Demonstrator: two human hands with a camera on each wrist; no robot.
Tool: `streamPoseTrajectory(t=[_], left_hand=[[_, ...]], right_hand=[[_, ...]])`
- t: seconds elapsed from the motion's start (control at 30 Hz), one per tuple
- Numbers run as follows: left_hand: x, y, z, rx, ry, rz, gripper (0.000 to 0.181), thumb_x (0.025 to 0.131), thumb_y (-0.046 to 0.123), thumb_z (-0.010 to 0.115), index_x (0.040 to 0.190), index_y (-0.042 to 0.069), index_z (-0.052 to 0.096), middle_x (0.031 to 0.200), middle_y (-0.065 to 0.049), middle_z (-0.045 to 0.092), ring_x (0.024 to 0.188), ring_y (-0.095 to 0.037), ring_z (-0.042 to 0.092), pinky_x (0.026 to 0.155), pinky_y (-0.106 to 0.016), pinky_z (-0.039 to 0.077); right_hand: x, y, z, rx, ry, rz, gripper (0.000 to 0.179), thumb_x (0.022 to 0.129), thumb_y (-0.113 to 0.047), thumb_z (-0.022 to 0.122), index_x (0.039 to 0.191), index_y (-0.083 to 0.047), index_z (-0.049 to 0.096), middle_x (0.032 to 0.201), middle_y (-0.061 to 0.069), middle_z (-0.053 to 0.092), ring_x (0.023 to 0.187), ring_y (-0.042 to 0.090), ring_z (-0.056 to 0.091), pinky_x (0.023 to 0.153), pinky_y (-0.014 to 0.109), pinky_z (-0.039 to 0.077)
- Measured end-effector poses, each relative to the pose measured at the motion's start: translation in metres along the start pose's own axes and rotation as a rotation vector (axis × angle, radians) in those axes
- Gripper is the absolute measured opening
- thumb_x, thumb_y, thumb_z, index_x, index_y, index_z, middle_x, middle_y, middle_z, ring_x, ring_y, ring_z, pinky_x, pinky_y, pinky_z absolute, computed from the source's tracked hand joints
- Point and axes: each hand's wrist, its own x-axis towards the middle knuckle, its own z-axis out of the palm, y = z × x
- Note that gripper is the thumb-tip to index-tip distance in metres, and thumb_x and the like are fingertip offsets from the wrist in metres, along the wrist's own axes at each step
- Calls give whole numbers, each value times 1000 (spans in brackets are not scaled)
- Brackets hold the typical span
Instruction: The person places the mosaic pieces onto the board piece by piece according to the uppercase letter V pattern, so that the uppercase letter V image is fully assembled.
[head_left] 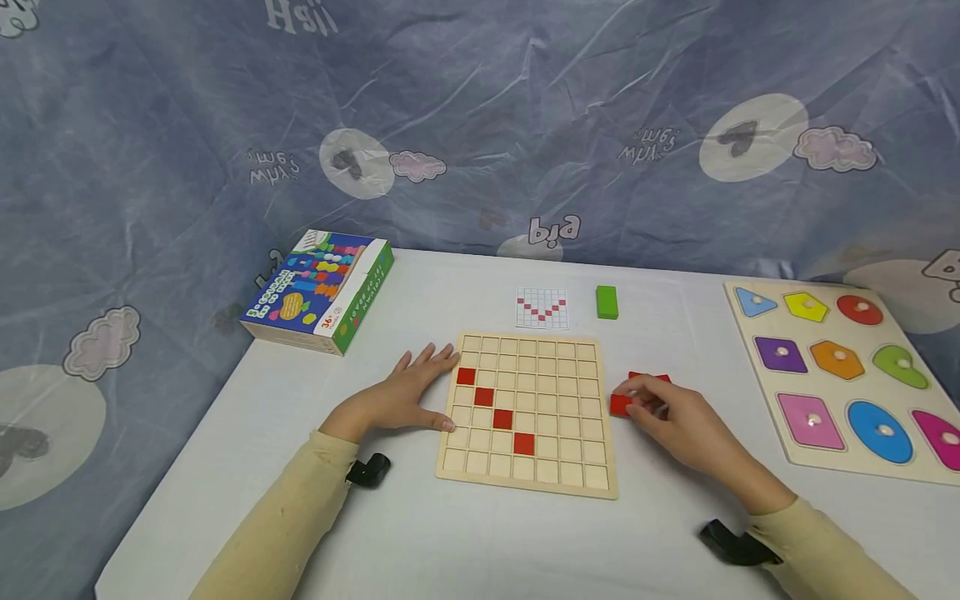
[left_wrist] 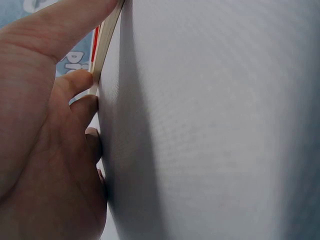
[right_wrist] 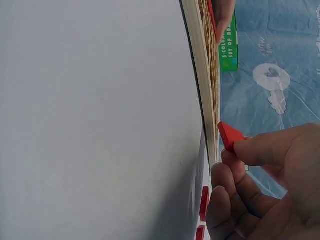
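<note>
A wooden grid board (head_left: 489, 477) lies on the table with several red square tiles set in a descending diagonal, the lowest red tile (head_left: 523, 444) near the bottom row. My left hand (head_left: 401, 394) rests at the board's left edge, thumb and fingertips touching the frame, fingers spread. Just off the right edge, my right hand (head_left: 675, 417) pinches a red square tile (right_wrist: 230, 136) between thumb and fingers, raised over the table. Beside and partly behind that hand lie more red tiles (right_wrist: 204, 204). Above the board is a small pattern card (head_left: 542, 308) with red squares in a V.
A green block (head_left: 607, 302) stands right of the card. At the back left sits a colourful toy box (head_left: 318, 292). A shape puzzle board (head_left: 840, 385) with knobbed pieces covers the table's right side. A patterned blue cloth (head_left: 480, 125) hangs behind the table.
</note>
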Motion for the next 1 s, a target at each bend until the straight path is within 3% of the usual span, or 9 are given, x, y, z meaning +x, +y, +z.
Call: streamPoseTrajectory(t=[1.0], left_hand=[[0, -2, 1, -6, 4, 8, 112, 77, 53, 85, 164, 19, 22, 171, -2, 10, 157, -28, -5, 125, -52, -8]], right_hand=[[4, -29, 17, 92, -40, 7, 21, 91, -8, 76, 106, -21, 73, 84, -13, 66, 78, 9, 60, 69, 23, 52]])
